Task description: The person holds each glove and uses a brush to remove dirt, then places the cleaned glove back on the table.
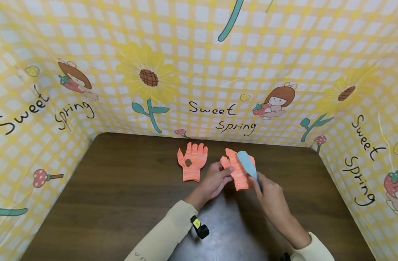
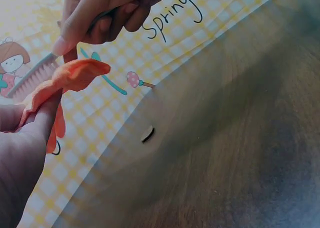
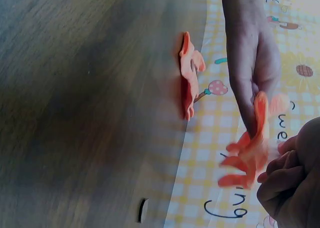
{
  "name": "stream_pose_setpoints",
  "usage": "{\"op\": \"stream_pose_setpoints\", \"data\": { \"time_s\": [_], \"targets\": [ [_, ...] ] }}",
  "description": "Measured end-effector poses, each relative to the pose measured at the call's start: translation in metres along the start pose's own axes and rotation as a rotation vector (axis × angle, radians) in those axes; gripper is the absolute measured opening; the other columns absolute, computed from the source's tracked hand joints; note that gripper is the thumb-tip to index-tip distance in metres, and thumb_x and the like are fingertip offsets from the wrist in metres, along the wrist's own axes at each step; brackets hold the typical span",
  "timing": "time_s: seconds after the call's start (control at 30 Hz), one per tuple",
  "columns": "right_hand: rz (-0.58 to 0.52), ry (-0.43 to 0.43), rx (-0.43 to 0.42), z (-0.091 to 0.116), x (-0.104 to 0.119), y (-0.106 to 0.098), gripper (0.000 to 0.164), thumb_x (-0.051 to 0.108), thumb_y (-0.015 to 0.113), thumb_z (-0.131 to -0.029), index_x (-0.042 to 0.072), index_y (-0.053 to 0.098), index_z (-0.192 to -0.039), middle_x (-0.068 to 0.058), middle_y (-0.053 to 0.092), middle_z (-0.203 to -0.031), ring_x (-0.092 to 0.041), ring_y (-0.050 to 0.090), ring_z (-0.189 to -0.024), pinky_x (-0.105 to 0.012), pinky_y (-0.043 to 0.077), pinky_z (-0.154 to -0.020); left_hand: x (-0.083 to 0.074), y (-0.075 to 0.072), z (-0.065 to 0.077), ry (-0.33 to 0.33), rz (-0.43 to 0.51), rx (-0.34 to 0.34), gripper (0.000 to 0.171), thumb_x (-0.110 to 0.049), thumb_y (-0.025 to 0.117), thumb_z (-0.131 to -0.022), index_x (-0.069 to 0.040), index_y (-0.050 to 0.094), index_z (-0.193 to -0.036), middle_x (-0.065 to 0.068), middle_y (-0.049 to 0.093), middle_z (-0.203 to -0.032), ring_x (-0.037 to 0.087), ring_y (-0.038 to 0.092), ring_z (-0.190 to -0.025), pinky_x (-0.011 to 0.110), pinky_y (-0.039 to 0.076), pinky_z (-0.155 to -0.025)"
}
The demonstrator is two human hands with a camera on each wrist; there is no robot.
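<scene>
My left hand [image 1: 215, 180] pinches an orange knitted glove [image 1: 239, 182] by its thumb side, and the glove is raised off the table with its fingers pointing away. In the left wrist view, the fabric of the glove [image 2: 75, 78] bends over my fingers. The right hand [image 1: 274, 198] grips the handle of a light blue brush [image 1: 247, 164], whose head lies across the glove. Pale pinkish bristles [image 2: 37, 76] face the glove in the left wrist view. A second orange glove [image 1: 196, 167] lies flat to the left, with a brown patch [image 1: 188, 162] on its palm.
A small thin flat piece [image 2: 147, 134] lies on the dark wooden table [image 1: 127, 188], below the raised glove. Yellow checked cloth [image 1: 199, 72] with printed flowers and lettering stands around the back and sides. A black band with a small device [image 1: 200, 229] sits on the left sleeve.
</scene>
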State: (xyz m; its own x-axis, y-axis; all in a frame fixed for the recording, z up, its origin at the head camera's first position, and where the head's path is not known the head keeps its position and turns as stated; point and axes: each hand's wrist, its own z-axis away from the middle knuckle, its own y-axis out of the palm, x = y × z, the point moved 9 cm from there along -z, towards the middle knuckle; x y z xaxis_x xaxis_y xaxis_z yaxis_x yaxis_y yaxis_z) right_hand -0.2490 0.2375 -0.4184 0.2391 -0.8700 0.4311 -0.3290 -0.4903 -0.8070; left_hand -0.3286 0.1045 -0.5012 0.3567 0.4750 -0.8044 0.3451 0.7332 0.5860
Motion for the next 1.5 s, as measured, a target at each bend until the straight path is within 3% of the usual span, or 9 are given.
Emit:
{"op": "stream_pose_setpoints", "data": {
  "time_s": [0.13,0.37,0.5,0.73,0.93,1.03,1.17,1.37,1.5],
  "targets": [
    [0.000,0.015,-0.005,-0.001,-0.008,-0.002,0.031,0.020,0.063,-0.103,-0.004,0.067,-0.123,-0.015,0.073,-0.088,-0.024,0.067,-0.074,-0.043,0.056,-0.063,-0.001,0.000,0.000,0.010,0.018,0.001,0.037,0.001,0.044,-0.107,0.006,0.043,-0.143,0.019,0.049,-0.144,0.025,0.051,-0.133,0.050,0.041,-0.116],
    [0.013,0.098,0.020,-0.007,-0.032,-0.010,0.029,0.022,0.057,-0.106,-0.004,0.065,-0.115,-0.008,0.056,-0.071,-0.020,0.050,-0.061,-0.036,0.044,-0.056,-0.002,0.001,0.001,0.013,0.030,0.022,0.012,0.001,0.045,-0.107,-0.008,0.053,-0.110,0.008,0.054,-0.127,0.020,0.053,-0.126,0.039,0.051,-0.103],
    [0.000,0.116,0.026,-0.011,-0.034,-0.016,0.031,0.021,0.054,-0.107,-0.006,0.063,-0.120,-0.011,0.059,-0.078,-0.024,0.055,-0.068,-0.042,0.048,-0.062,0.000,0.000,0.003,-0.003,0.015,0.022,0.017,0.001,0.046,-0.107,-0.003,0.053,-0.121,0.009,0.053,-0.127,0.021,0.053,-0.128,0.042,0.049,-0.108],
    [-0.008,-0.037,0.057,-0.013,0.002,-0.005,0.023,0.016,0.061,-0.103,-0.002,0.063,-0.116,-0.010,0.066,-0.091,-0.024,0.062,-0.081,-0.042,0.054,-0.070,0.004,0.009,0.002,0.001,-0.010,0.074,0.039,0.001,0.045,-0.107,0.009,0.041,-0.145,0.016,0.052,-0.140,0.027,0.052,-0.136,0.049,0.044,-0.113],
    [0.039,-0.044,-0.017,-0.010,0.001,-0.006,0.018,0.012,0.068,-0.098,-0.002,0.064,-0.108,-0.012,0.066,-0.088,-0.027,0.064,-0.079,-0.046,0.056,-0.068,0.000,0.008,0.001,0.033,-0.013,0.042,0.008,0.004,0.046,-0.105,0.000,0.052,-0.111,0.006,0.054,-0.113,0.018,0.058,-0.112,0.030,0.056,-0.091],
    [0.037,-0.021,-0.015,-0.011,-0.007,-0.007,0.023,0.015,0.068,-0.098,-0.003,0.065,-0.111,-0.016,0.069,-0.092,-0.031,0.068,-0.082,-0.050,0.057,-0.070,0.001,0.006,0.002,0.023,-0.010,0.036,0.012,0.003,0.046,-0.106,-0.006,0.049,-0.099,0.005,0.052,-0.110,0.016,0.056,-0.104,0.027,0.054,-0.084],
    [0.030,0.006,-0.002,-0.012,-0.019,-0.009,0.027,0.018,0.066,-0.100,-0.005,0.066,-0.114,-0.018,0.072,-0.096,-0.034,0.070,-0.086,-0.052,0.057,-0.072,0.002,0.005,0.003,0.012,0.001,0.046,0.010,0.003,0.046,-0.106,-0.004,0.052,-0.110,0.006,0.053,-0.119,0.016,0.056,-0.109,0.028,0.054,-0.086],
    [0.019,0.097,0.028,-0.015,-0.036,-0.020,0.031,0.019,0.062,-0.103,-0.007,0.063,-0.119,-0.018,0.068,-0.091,-0.033,0.065,-0.079,-0.054,0.054,-0.070,-0.002,0.003,0.006,0.044,0.019,0.060,0.033,0.004,0.046,-0.105,0.007,0.044,-0.138,0.008,0.053,-0.126,0.016,0.056,-0.115,0.029,0.054,-0.091],
    [-0.009,0.060,0.080,-0.014,-0.021,-0.017,0.028,0.017,0.063,-0.102,-0.006,0.062,-0.118,-0.015,0.066,-0.091,-0.028,0.061,-0.079,-0.046,0.053,-0.070,-0.003,0.006,0.006,0.056,0.044,0.094,0.036,0.005,0.045,-0.105,0.008,0.040,-0.141,0.009,0.054,-0.127,0.017,0.057,-0.117,0.029,0.055,-0.092]
  ]
}}
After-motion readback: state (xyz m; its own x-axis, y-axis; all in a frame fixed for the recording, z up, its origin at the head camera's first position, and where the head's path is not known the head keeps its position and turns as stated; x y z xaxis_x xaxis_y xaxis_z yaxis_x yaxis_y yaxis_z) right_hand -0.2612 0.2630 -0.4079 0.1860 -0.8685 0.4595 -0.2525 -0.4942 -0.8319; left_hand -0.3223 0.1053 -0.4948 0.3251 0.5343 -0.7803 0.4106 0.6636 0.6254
